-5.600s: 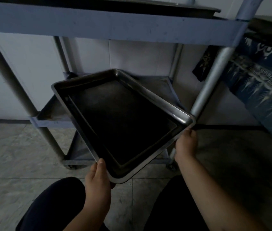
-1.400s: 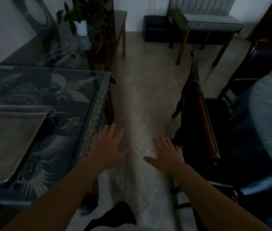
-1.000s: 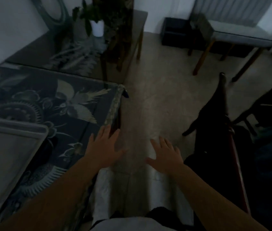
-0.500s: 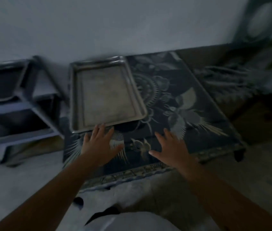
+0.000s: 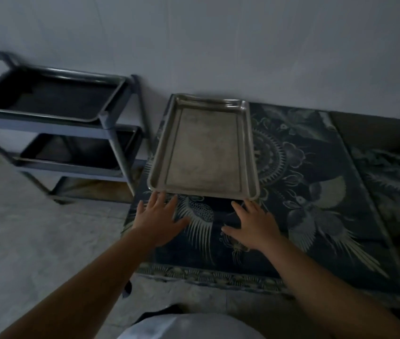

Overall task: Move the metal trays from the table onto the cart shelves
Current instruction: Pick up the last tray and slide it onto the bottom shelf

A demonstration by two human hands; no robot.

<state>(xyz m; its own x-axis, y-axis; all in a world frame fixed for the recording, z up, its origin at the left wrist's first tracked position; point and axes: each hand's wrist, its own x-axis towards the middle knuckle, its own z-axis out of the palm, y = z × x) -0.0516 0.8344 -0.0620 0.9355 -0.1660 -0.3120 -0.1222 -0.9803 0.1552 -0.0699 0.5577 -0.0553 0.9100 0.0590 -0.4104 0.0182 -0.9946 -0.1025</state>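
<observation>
Both hands are stretched out flat over the tabletop (image 5: 316, 216), palms down, fingers spread and nearly straight, holding nothing. The left hand (image 5: 156, 221) has its fingertips right at the near left corner of the metal tray (image 5: 206, 148); whether they actually touch the rim is hard to say in this dim light. The right hand (image 5: 251, 225) reaches toward the near right corner of the same tray, its fingertips just short of the rim or barely meeting it. The thumbs point inward toward each other, with a patch of patterned cloth (image 5: 299, 192) showing between them.

The tray lies flat on the tabletop just beyond the fingertips, long side running away from the hands toward the wall (image 5: 218, 45). It is shallow, dull silver, with a raised rim and nothing in it. The cloth under it is dark, with pale birds and flowers, and hangs over the near edge below the wrists.

Off to the left of the left hand, beyond the table's end, stands the cart (image 5: 110, 133), a grey frame with three shelves. On the top shelf sits a dark tray (image 5: 47, 96), and another dark tray (image 5: 76, 150) sits on the middle shelf; the insides of both are too dark to make out. The bottom shelf is only partly visible. Nothing lies between the hands and the silver tray. A pale tiled floor (image 5: 34, 241) spreads below the left forearm, in front of the cart.
</observation>
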